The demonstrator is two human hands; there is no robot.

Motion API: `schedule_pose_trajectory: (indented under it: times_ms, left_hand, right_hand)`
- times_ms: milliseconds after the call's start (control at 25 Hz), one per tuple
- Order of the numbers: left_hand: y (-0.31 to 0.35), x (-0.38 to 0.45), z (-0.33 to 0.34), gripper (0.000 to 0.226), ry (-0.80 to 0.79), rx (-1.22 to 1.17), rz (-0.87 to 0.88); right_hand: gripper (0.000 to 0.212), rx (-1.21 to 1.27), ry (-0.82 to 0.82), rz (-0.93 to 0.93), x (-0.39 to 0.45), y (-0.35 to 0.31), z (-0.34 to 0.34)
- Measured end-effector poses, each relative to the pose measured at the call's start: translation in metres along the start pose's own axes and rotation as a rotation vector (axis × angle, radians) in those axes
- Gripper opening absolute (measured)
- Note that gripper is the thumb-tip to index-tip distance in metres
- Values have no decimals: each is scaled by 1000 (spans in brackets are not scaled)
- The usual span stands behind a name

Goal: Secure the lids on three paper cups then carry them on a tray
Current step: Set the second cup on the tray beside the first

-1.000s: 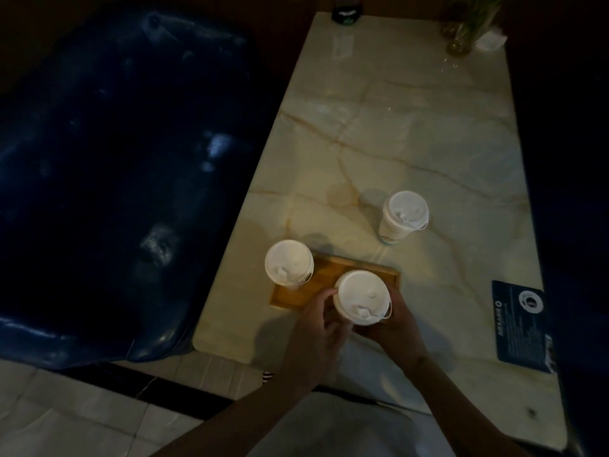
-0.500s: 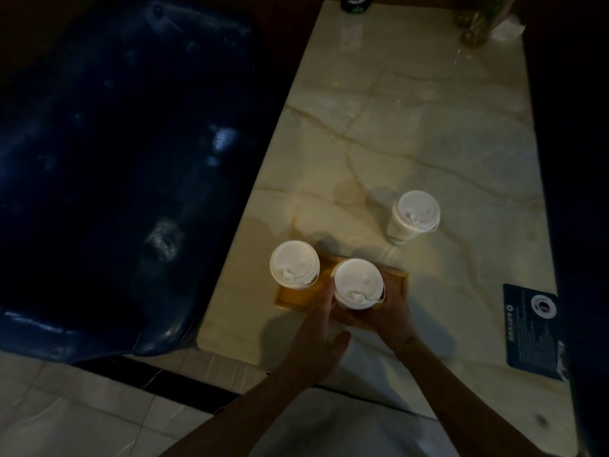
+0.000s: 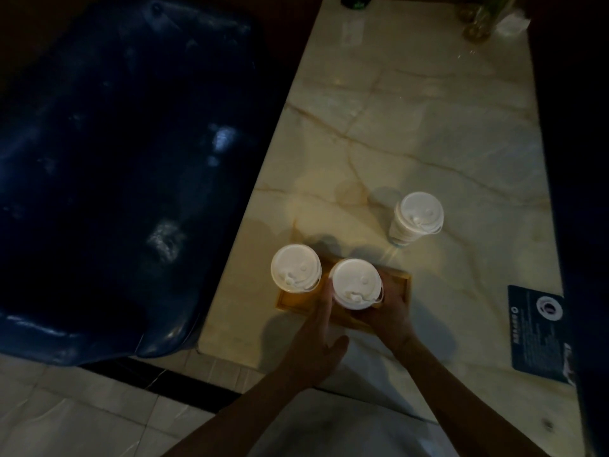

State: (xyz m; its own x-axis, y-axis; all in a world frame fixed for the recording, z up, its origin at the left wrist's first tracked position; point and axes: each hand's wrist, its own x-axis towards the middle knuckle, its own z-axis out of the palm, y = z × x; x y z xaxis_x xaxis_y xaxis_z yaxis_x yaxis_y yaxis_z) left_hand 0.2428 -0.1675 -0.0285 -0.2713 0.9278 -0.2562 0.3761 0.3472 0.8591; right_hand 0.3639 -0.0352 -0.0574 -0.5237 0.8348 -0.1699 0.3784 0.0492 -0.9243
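Three white paper cups with white lids are on the marble table [image 3: 412,127]. Two stand on a small wooden tray [image 3: 397,286] near the table's front-left edge: the left cup [image 3: 295,268] untouched, the middle cup [image 3: 356,283] held between both hands. My right hand [image 3: 387,313] wraps the cup's right side from below. My left hand [image 3: 321,338] lies against its left side with straight fingers and the thumb spread. The third cup [image 3: 417,217] stands alone on the table, behind and to the right of the tray.
A dark blue leather seat [image 3: 125,179] fills the left. A dark printed card [image 3: 537,331] lies at the table's right edge. A glass vase [image 3: 478,24] and a dark object [image 3: 354,1] stand at the far end. Pale floor tiles [image 3: 82,407] lie below.
Both hands moved the middle cup away from me and set it further onto the tray, next to the left cup. My left hand's fingers have straightened along the cup.
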Motion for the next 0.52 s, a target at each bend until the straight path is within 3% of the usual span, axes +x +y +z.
schedule_pose_trajectory:
  times_ms: [520]
  left_hand:
    - [-5, 1, -2, 90, 41, -44, 7]
  right_hand:
    - [77, 18, 19, 19, -2, -8, 6]
